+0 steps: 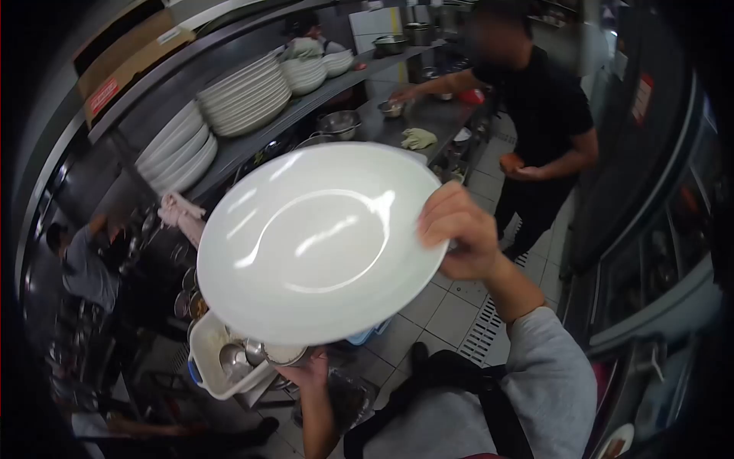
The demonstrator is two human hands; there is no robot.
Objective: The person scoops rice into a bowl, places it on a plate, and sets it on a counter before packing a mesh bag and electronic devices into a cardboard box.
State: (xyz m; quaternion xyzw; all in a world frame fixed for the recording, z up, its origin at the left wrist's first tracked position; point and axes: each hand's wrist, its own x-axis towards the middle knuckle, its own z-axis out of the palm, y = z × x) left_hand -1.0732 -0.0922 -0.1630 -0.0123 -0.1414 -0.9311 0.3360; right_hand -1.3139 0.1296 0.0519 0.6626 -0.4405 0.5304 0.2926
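A large white plate (321,237) is held up in front of me, tilted. My right hand (459,229) grips its right edge, with the fingers wrapped over the rim. Below the plate's lower edge, my left hand (310,369) is raised, palm up, under a metal bowl (284,355) with something white in it; the plate covers part of the bowl. Beside it is a white tub (205,359) with metal bowls inside.
Stacked white plates (243,96) and bowls (303,74) line a shelf. A person in black (547,115) stands at the counter (378,126) on the right. Another person (92,268) is at the left. A floor drain grate (483,330) lies on the tiles.
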